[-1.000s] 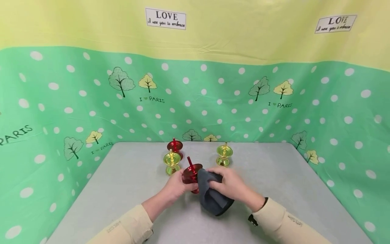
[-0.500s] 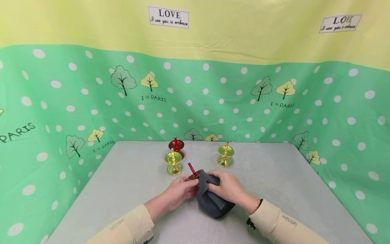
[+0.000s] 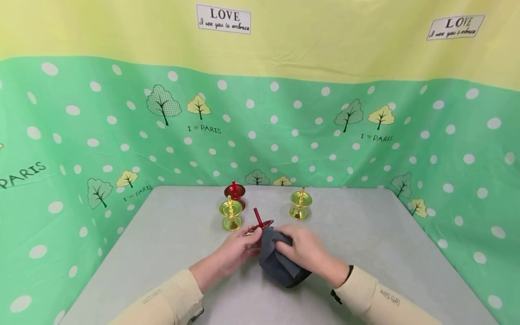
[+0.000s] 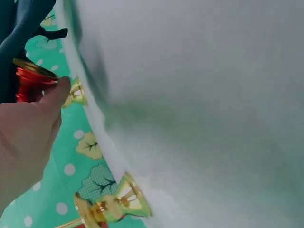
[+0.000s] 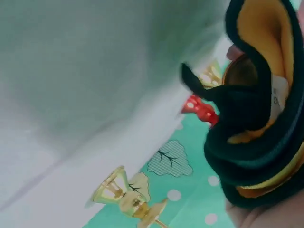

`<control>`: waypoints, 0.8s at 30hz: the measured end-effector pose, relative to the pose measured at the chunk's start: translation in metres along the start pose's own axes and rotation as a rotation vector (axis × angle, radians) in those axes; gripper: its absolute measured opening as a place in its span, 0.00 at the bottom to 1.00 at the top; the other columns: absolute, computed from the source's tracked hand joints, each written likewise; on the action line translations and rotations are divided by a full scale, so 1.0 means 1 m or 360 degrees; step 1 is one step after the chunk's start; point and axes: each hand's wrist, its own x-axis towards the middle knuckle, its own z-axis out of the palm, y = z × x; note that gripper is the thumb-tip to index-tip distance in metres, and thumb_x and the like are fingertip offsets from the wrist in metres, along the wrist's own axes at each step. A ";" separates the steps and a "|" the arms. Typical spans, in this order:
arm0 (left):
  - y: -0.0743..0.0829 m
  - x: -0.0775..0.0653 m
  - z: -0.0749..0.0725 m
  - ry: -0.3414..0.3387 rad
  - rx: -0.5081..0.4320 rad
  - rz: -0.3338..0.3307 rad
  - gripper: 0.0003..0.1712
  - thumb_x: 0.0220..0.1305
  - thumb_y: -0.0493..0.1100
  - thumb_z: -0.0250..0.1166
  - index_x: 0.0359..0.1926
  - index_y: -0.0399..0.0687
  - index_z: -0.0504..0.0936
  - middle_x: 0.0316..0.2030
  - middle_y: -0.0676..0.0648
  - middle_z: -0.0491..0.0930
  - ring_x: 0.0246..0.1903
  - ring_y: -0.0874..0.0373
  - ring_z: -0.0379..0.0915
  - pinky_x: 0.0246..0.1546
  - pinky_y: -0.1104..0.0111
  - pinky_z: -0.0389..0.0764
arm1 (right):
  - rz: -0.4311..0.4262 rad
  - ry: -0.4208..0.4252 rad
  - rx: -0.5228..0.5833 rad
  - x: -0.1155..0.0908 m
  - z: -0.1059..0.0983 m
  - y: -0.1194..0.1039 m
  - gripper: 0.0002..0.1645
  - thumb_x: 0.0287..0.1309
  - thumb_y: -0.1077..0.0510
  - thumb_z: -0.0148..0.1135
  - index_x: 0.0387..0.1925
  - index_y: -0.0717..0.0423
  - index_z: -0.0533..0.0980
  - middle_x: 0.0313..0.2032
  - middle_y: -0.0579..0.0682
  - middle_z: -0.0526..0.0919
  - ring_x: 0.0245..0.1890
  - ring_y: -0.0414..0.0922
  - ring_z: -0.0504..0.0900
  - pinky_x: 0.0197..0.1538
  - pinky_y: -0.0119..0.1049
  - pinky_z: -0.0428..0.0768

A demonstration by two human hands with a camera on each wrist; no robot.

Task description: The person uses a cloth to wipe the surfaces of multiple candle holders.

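Observation:
A red metal candle holder [image 3: 266, 223] with a thin upright stem [image 3: 257, 217] is tilted in my left hand [image 3: 232, 254], the thumb and fingers around it. My right hand [image 3: 305, 249] grips a folded dark grey cloth [image 3: 277, 267] and holds it against the candle holder's right side. Much of the holder's lower part is hidden by cloth and fingers in the head view. In the left wrist view the red body [image 4: 29, 86] shows between the thumb and the cloth. The right wrist view shows the cloth's yellow-orange lining [image 5: 261, 23] and a white label [image 5: 278, 97].
Behind my left hand stand a gold candle holder [image 3: 231, 212] and, just beyond it, another red one [image 3: 234, 191]. A second gold candle holder [image 3: 300, 205] stands behind my right hand. They rest on a grey table [image 3: 154, 253] backed by a green-and-yellow printed curtain [image 3: 272, 131].
The held candle holder has tipped so its dish shows more edge-on, and my left hand has shifted its grip round it. The cloth stays against it. The standing candle holders stay put.

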 end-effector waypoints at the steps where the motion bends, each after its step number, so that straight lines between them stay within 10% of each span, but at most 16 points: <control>1: 0.002 0.000 0.000 -0.0021 -0.0011 0.0007 0.34 0.81 0.54 0.61 0.73 0.34 0.67 0.55 0.49 0.87 0.51 0.61 0.84 0.62 0.61 0.83 | 0.0050 -0.0017 0.0033 0.002 -0.003 0.001 0.16 0.67 0.54 0.70 0.55 0.49 0.88 0.51 0.48 0.92 0.47 0.43 0.90 0.47 0.38 0.87; 7: 0.011 -0.001 0.003 -0.0012 -0.0032 0.0028 0.39 0.81 0.51 0.62 0.80 0.35 0.60 0.72 0.37 0.76 0.63 0.55 0.81 0.69 0.57 0.80 | 0.0310 -0.0189 0.0330 0.009 -0.013 0.010 0.12 0.72 0.54 0.66 0.51 0.51 0.87 0.43 0.49 0.91 0.34 0.37 0.81 0.37 0.30 0.78; 15: 0.023 -0.002 0.005 0.0033 0.0020 0.0104 0.38 0.81 0.52 0.61 0.80 0.37 0.60 0.74 0.37 0.71 0.63 0.56 0.79 0.71 0.57 0.78 | 0.0050 0.0220 -0.0046 0.000 -0.008 -0.013 0.21 0.64 0.53 0.75 0.57 0.50 0.87 0.51 0.48 0.92 0.48 0.44 0.91 0.47 0.41 0.88; 24: 0.022 -0.006 -0.009 -0.0087 0.0120 0.0121 0.36 0.80 0.49 0.62 0.77 0.32 0.64 0.58 0.49 0.86 0.53 0.60 0.84 0.63 0.61 0.82 | 0.0422 -0.0203 0.0278 0.014 -0.022 0.015 0.12 0.74 0.50 0.65 0.32 0.49 0.81 0.22 0.42 0.73 0.21 0.37 0.72 0.26 0.31 0.70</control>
